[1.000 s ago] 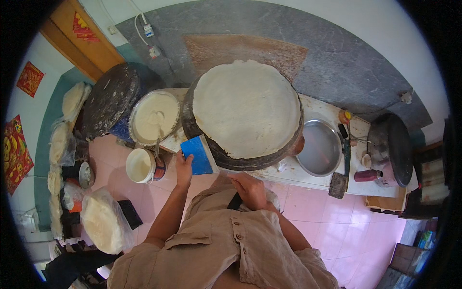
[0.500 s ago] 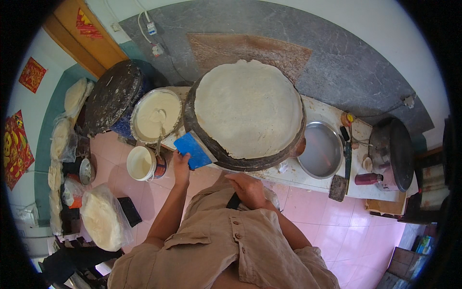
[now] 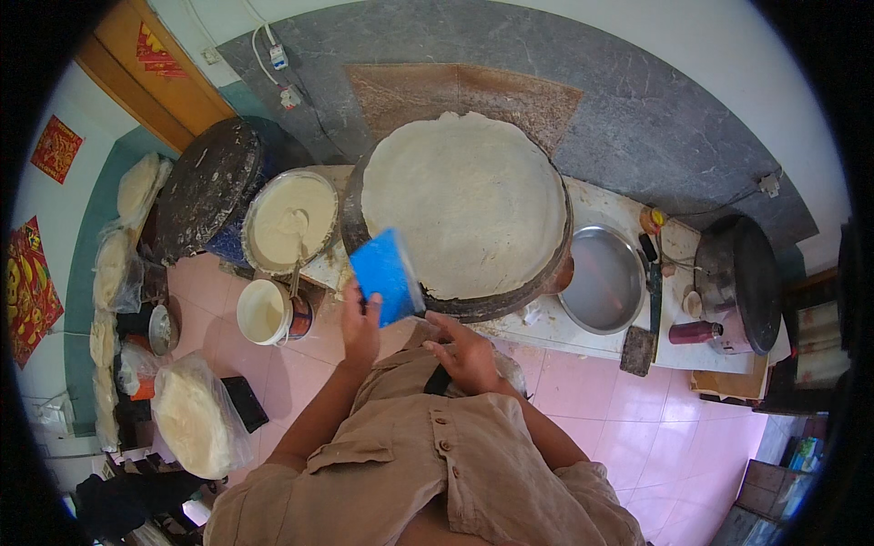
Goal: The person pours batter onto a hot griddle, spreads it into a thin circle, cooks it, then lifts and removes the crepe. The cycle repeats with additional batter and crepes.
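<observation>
At the near left edge of the griddle (image 3: pixel 492 308), the left hand (image 3: pixel 361 329) grips a blue scraper (image 3: pixel 382 273), now swung rightward. The right hand (image 3: pixel 468 356) has half uncurled, seemingly empty, bringing its fingertips beside the scraper's corner; touch is unclear. A crepe (image 3: pixel 464 200) covers most of the griddle.

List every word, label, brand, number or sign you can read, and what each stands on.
No text is readable.
Large red-and-gold paper poster on the left wall: any lettering too blurred.
White round plastic bucket: side markings too small.
Flat blue rectangular tool in the left hand: no lettering visible.
</observation>
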Demonstrator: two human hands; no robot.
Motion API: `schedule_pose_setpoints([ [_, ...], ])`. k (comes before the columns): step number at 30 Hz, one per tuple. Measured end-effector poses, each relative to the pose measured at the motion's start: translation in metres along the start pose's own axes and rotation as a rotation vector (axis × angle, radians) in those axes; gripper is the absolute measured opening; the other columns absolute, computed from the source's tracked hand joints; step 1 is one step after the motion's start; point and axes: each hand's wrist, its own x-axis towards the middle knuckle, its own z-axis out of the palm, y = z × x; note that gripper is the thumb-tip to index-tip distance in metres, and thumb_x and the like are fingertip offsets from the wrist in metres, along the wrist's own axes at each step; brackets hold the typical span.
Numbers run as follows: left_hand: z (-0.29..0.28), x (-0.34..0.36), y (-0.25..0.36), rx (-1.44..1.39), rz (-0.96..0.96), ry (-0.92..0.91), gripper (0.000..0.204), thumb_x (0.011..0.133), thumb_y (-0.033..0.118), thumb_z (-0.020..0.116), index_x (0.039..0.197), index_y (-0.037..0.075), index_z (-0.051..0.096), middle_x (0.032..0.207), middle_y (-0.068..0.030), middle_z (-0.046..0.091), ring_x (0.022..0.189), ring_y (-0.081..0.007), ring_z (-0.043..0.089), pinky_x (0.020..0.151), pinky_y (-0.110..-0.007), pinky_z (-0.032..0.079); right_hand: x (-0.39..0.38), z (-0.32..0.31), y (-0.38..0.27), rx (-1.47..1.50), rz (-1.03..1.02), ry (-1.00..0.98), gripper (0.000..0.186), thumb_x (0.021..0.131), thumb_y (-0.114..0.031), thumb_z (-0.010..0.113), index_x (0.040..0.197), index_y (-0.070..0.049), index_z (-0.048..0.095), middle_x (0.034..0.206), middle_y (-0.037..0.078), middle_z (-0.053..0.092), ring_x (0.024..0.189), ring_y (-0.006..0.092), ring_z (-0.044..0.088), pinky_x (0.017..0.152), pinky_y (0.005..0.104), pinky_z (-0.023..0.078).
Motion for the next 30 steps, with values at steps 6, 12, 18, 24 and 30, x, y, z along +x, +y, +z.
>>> schedule_pose_setpoints([
  [6,0.034,-0.021,0.055,0.401,0.390,-0.433,0.035,0.082,0.018,0.066,0.115,0.006,0.059,0.103,-0.0106,0.060,0.093,-0.0268,0.059,0.081,-0.036,0.049,-0.011,0.006,0.015,0.451,0.139,0.104,0.051,0.088,-0.020,0.065,0.130,-0.001,0.043,0.109,0.017,0.063,0.097,0.0286,0.064,0.085,0.0381,0.050],
  [12,0.057,-0.023,0.056,0.491,0.736,-0.563,0.038,0.076,0.018,0.072,0.111,0.008,0.063,0.113,-0.0063,0.060,0.097,-0.0272,0.059,0.083,-0.039,0.050,-0.014,-0.003,-0.003,0.955,0.269,0.477,0.031,0.092,-0.019,0.061,0.115,-0.001,0.054,0.100,0.004,0.061,0.092,0.0132,0.056,0.081,0.0284,0.046],
  [18,0.067,-0.028,0.063,0.349,0.750,-0.792,0.038,0.078,0.013,0.069,0.115,0.007,0.062,0.111,-0.0075,0.060,0.099,-0.0270,0.059,0.085,-0.038,0.050,-0.021,-0.049,0.028,1.048,0.445,0.887,0.024,0.088,-0.019,0.064,0.105,-0.004,0.058,0.096,0.004,0.060,0.085,0.0149,0.057,0.072,0.0308,0.048],
  [24,0.062,-0.032,0.046,0.446,0.298,-1.115,0.031,0.090,0.022,0.056,0.119,0.011,0.060,0.108,-0.0085,0.062,0.099,-0.0268,0.060,0.084,-0.037,0.049,-0.078,-0.109,0.121,1.065,0.391,1.130,0.024,0.080,-0.012,0.065,0.100,-0.005,0.055,0.094,0.007,0.058,0.086,0.0213,0.059,0.072,0.0383,0.051],
  [30,0.078,-0.038,0.035,0.371,0.216,-1.260,0.032,0.096,0.030,0.047,0.121,0.013,0.059,0.108,-0.0087,0.064,0.098,-0.0272,0.061,0.082,-0.037,0.049,-0.160,-0.116,0.222,1.096,0.694,1.329,0.030,0.074,-0.012,0.065,0.101,-0.007,0.055,0.097,0.007,0.056,0.090,0.0236,0.058,0.077,0.0417,0.050],
])
